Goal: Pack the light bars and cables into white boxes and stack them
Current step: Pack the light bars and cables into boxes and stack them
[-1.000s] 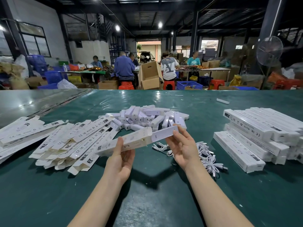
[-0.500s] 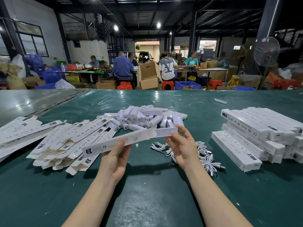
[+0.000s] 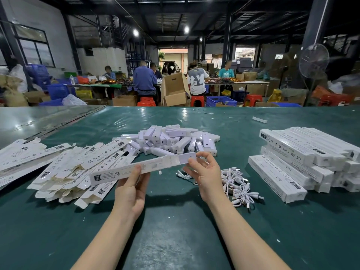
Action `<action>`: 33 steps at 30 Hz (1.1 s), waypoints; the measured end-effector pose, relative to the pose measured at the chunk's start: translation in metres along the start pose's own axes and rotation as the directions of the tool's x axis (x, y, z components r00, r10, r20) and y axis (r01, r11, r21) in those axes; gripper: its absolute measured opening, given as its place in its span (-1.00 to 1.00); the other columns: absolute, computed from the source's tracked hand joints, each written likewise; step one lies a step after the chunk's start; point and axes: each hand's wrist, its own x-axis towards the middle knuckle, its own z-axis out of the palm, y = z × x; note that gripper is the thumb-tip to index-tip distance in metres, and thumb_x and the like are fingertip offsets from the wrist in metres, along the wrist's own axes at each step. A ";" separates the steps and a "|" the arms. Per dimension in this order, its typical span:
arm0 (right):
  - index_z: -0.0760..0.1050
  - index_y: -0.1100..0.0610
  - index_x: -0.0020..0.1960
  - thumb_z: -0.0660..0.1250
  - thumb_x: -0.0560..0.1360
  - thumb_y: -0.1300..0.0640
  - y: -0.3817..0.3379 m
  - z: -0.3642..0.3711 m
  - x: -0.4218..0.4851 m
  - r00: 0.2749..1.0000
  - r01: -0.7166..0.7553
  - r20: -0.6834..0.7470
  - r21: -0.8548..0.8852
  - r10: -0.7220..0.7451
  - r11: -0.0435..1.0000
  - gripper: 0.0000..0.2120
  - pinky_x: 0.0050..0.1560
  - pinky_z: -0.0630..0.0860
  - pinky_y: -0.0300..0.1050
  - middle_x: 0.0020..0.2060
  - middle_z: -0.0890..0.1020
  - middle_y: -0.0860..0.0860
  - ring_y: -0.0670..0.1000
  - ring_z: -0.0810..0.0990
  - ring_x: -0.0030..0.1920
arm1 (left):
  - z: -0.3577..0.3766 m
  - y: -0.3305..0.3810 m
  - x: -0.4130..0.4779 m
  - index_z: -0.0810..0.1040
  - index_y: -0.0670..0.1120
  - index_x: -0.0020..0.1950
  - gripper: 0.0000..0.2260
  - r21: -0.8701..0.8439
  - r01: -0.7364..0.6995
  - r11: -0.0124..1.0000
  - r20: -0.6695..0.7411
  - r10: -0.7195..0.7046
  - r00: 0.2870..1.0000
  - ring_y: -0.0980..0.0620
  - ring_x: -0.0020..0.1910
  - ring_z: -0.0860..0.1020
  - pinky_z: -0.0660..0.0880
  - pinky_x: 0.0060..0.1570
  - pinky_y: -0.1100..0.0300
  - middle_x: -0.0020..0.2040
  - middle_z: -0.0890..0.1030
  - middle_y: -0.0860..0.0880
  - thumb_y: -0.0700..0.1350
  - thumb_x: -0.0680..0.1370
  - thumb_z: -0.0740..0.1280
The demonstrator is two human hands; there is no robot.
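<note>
My left hand [image 3: 131, 189] holds a long white box [image 3: 124, 171] from below, thumb on its front face. A white light bar [image 3: 187, 158] sticks out of the box's right end, and my right hand [image 3: 206, 172] pinches that bar between thumb and fingers. The box hangs level above the green table [image 3: 175, 230]. Behind it lies a heap of loose light bars [image 3: 171, 140]. White cables [image 3: 237, 185] lie tangled just right of my right hand. Flat unfolded boxes [image 3: 64, 168] are piled at the left. Packed boxes [image 3: 303, 158] are stacked at the right.
A single white bar [image 3: 259, 119] lies far back on the table. Beyond the table's far edge, several people sit at other benches among cardboard cartons [image 3: 175, 90], blue crates and red stools. A standing fan [image 3: 313, 61] is at the back right.
The box has turned flatter and shifted left as the light bar slid further into it. Less of the bar shows at the right end now.
</note>
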 end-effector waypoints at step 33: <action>0.48 0.18 -0.13 0.16 0.42 0.36 0.001 -0.013 0.001 0.994 0.101 0.109 -0.956 -0.014 -0.274 -0.84 -0.16 0.26 -0.18 0.04 0.55 0.17 0.14 0.48 -0.01 | 0.008 0.008 -0.008 0.47 -0.04 -0.17 -0.88 -0.033 0.065 0.997 -0.230 -0.071 0.971 0.21 -0.58 0.52 0.47 -0.55 0.36 -0.27 0.50 0.03 -0.07 0.49 0.38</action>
